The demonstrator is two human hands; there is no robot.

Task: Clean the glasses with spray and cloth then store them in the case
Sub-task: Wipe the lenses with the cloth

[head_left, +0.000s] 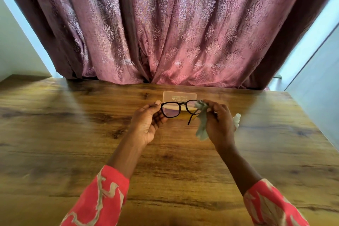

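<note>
Raised above the wooden table (73,134), the black glasses (178,109) are pinched at 1 end by the left hand (148,121); the right hand (218,121) is clamped on a pale cloth (201,124) against the other lens. The translucent case (179,95) lies just behind, its print too blurred to read.

Black-framed glasses (178,109), a pale grey-green cloth (201,124), a seemingly translucent case (179,95), coral-and-cream patterned sleeves (102,200), brown wood-grain table (55,134), pink damask curtain (174,24) across the top.
</note>
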